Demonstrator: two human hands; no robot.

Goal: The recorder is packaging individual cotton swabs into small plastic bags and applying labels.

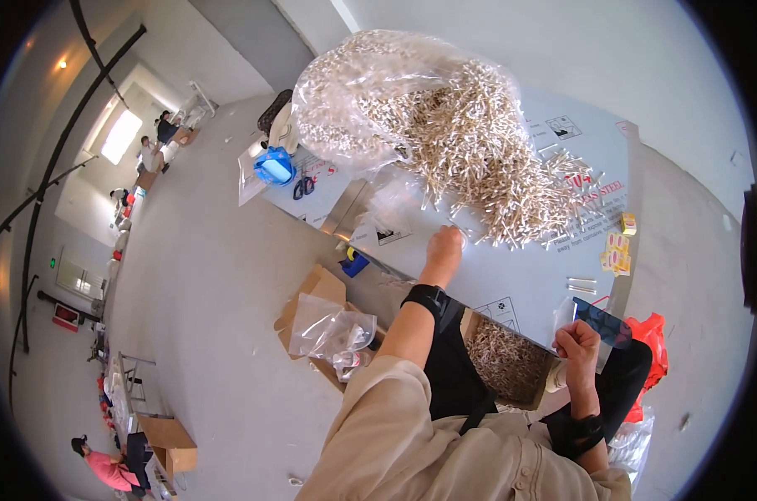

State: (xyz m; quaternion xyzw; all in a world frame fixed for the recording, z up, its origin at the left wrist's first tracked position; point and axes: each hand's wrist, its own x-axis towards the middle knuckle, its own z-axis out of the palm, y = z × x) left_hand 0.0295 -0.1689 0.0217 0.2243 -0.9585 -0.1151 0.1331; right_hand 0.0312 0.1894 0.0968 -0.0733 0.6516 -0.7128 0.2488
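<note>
A big heap of cotton swabs (479,159) spills from a large clear plastic bag (337,92) across the metal-topped table (512,280). My left hand (445,250) rests at the near side of the heap, its fingers closed; what they hold, if anything, is hidden. Beside it lie thin clear plastic bags (391,200). At the table's near right edge my right hand (577,341) pinches a small clear plastic bag (564,314). A dark bluish see-through sheet (606,324) lies just beyond that hand. A few loose swabs (581,285) lie apart on the tabletop.
Small yellow boxes (617,253) sit at the table's right edge. Scissors (303,187) and a blue packet (275,166) lie at the left. Below are a carton of swabs (508,359), an open carton with plastic bags (322,309) and a red bag (650,351). Other people work far left.
</note>
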